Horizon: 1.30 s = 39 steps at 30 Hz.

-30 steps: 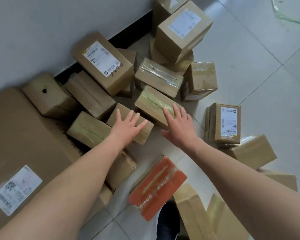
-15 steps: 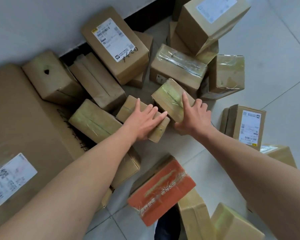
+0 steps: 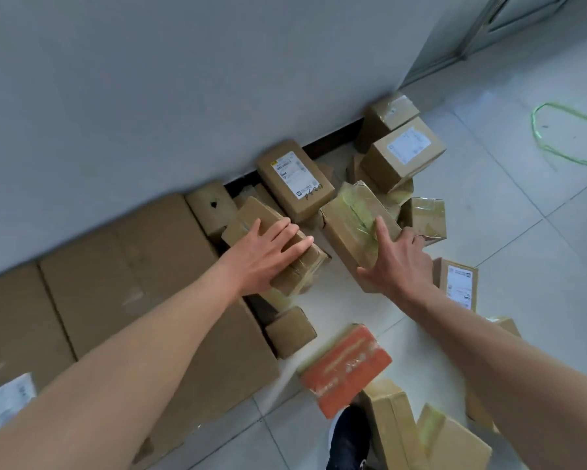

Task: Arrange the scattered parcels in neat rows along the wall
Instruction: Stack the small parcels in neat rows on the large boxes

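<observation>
Large flat cartons (image 3: 132, 266) left, lying along wall (image 3: 183, 79). Left hand (image 3: 268, 257) flat on long brown parcel (image 3: 302, 269), fingers straight, not curled. That parcel is in pile, centre, close to wall. Labelled parcel (image 3: 295, 179) just beyond it, at skirting. Orange parcel (image 3: 346, 366) near, on floor (image 3: 488, 232). Right hand (image 3: 398, 262) grips green-taped parcel (image 3: 351, 217): index along top, other fingers curled over right edge (thumb at near end). Green strap loop (image 3: 556, 137) far right.

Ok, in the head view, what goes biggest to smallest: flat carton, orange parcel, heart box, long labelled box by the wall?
1. Flat carton, by far.
2. Orange parcel and long labelled box look alike; orange is nearer the camera, so unsure.
3. Heart box, smallest.
</observation>
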Each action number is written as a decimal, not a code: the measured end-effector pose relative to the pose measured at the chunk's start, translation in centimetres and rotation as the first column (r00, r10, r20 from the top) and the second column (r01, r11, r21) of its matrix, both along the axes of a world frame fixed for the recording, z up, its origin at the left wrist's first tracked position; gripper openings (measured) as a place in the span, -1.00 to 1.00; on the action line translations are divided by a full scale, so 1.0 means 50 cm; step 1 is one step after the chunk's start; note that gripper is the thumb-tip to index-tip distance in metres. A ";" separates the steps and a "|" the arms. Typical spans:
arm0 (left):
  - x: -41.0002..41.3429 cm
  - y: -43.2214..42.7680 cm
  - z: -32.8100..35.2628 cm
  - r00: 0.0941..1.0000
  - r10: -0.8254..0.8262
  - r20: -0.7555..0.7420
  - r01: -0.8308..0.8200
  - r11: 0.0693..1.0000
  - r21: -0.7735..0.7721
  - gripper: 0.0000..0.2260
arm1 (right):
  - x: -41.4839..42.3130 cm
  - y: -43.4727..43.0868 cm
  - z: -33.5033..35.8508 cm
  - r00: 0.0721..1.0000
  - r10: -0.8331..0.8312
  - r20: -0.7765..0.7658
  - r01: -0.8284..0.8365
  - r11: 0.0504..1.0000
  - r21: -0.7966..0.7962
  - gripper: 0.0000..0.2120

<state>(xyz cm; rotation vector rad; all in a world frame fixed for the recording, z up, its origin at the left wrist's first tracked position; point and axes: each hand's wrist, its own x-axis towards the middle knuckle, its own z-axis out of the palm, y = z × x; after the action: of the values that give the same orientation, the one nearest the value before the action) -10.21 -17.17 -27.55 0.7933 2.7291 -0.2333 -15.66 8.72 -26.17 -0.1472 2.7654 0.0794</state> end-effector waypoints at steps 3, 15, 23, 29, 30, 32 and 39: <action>0.107 -0.135 0.095 0.999 0.038 -0.032 -0.038 0.999 0.000 -0.22 | 0.090 -0.155 0.081 0.999 0.033 0.007 -0.033 0.999 -0.020 0.05; 0.925 -0.739 0.256 0.911 0.412 -0.013 -0.412 0.911 -0.024 -0.13 | 0.708 -0.842 0.177 0.906 0.319 0.279 -0.276 0.944 -0.182 0.07; 1.419 -1.015 0.263 0.745 0.665 0.054 -0.663 0.747 -0.052 -0.12 | 1.131 -1.192 0.127 0.791 0.505 0.345 -0.452 0.863 -0.227 0.03; 1.654 -1.115 0.193 0.675 0.733 0.089 -0.731 0.680 -0.056 -0.09 | 1.318 -1.299 0.063 0.761 0.523 0.385 -0.458 0.852 -0.253 0.00; 1.676 -1.126 0.177 0.663 0.742 0.103 -0.740 0.670 -0.058 -0.04 | 1.331 -1.308 0.051 0.754 0.530 0.389 -0.461 0.848 -0.262 -0.02; 1.719 -1.148 0.139 0.628 0.765 0.142 -0.766 0.640 -0.063 0.07 | 1.356 -1.332 0.016 0.737 0.537 0.411 -0.450 0.843 -0.295 -0.09; 1.775 -1.115 0.022 0.586 0.768 0.261 -0.791 0.612 -0.024 -0.15 | 1.350 -1.365 -0.049 0.662 0.674 0.327 -0.613 0.738 -0.281 -0.40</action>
<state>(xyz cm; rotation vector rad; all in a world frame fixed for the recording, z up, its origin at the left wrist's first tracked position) 78.52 -72.91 -26.44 -0.4139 2.5595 0.1887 51.86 -59.55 -28.61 -1.0689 2.1589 0.0213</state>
